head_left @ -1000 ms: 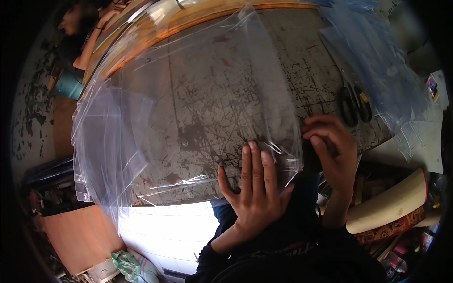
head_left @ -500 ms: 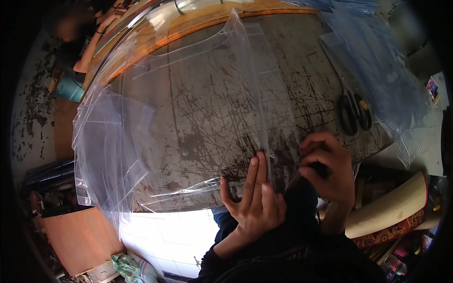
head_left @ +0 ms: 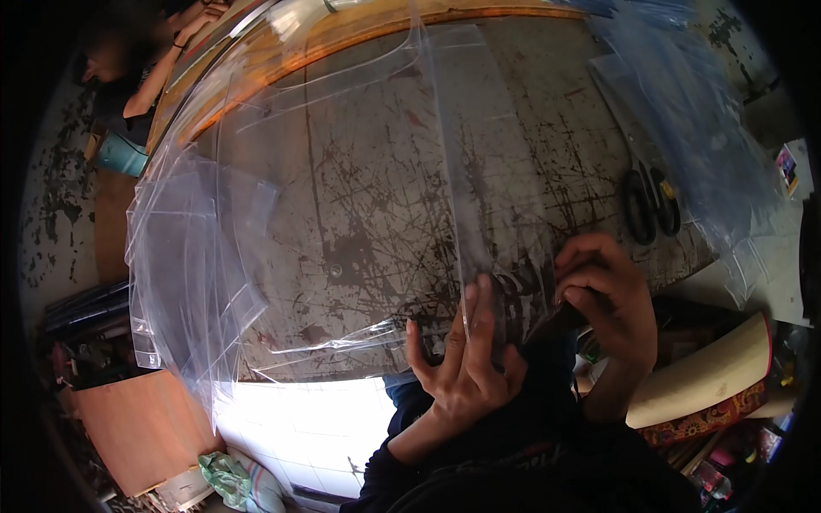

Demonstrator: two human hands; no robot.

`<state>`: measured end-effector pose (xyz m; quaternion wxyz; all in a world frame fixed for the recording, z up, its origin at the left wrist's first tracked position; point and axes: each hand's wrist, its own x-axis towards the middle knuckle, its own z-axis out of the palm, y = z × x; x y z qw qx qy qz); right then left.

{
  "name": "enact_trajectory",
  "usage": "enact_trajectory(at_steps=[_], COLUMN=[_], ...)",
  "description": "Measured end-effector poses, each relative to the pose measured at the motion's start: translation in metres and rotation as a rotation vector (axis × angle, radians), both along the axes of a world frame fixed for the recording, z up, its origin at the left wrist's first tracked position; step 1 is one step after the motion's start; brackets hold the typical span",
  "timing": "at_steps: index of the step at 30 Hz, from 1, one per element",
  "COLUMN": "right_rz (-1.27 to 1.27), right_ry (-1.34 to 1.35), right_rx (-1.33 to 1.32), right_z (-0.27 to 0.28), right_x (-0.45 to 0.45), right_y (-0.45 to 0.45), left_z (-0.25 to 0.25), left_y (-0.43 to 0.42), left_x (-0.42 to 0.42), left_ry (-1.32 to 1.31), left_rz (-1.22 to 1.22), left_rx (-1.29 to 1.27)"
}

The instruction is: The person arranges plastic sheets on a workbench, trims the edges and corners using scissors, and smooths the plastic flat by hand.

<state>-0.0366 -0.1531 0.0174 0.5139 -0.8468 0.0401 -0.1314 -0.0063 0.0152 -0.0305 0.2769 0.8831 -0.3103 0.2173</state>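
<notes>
A large clear plastic sheet [head_left: 376, 171] lies over the scratched dark tabletop [head_left: 556, 111], with a raised fold running from the far edge down to my fingers. My left hand [head_left: 466, 359] rests at the near edge of the table on the fold, its fingers apart. To its right, my right hand [head_left: 607, 295] is curled at the sheet's near right corner, thumb and fingers pinched close together; what lies between them is too thin to make out. Black-handled scissors [head_left: 650, 205] lie beyond my right hand.
Clear plastic pieces [head_left: 192, 248] hang over the left table edge. Bluish plastic sheets [head_left: 684, 120] are heaped at the right. A co-worker's arm [head_left: 158, 81] is at the upper left. A cream roll [head_left: 705, 376] stands at the lower right.
The sheet's fold has moved left from the right side, along with its far tip. My left hand's fingers have bent and shifted slightly. My right hand has curled in more and lowered a little.
</notes>
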Motion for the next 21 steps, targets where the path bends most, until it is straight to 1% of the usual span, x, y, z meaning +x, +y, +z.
enact_trajectory(at_steps=[5, 9, 11, 15, 17, 18, 20, 21], right_rz=[-0.02, -0.082, -0.096, -0.122, -0.118, -0.135, -0.149, -0.183], right_ry=[0.002, -0.016, -0.014, -0.019, -0.026, -0.021, -0.025, -0.042], right_rx=[-0.035, -0.069, -0.095, -0.142, -0.164, -0.122, -0.085, -0.1], right_z=[0.0, 0.001, 0.001, -0.004, -0.005, -0.005, -0.004, -0.003], right_x=[0.002, 0.004, 0.004, 0.003, 0.002, 0.002, 0.003, 0.004], right_y=[0.0, 0.008, 0.01, 0.01, 0.012, 0.013, 0.015, 0.017], left_z=[-0.001, -0.001, 0.0, 0.003, 0.008, 0.012, 0.022, 0.027], left_y=[0.001, 0.004, 0.006, 0.007, 0.01, 0.014, 0.026, 0.03], left_x=[0.002, 0.0, -0.002, -0.003, -0.004, -0.003, -0.001, 0.0], left_ry=[-0.054, -0.046, -0.018, -0.064, -0.002, -0.013, 0.209, 0.198], left_rz=[-0.044, -0.028, -0.02, 0.021, -0.007, -0.005, -0.207, -0.202], left_rx=[0.061, 0.06, 0.029, -0.05, -0.072, -0.078, 0.144, 0.139])
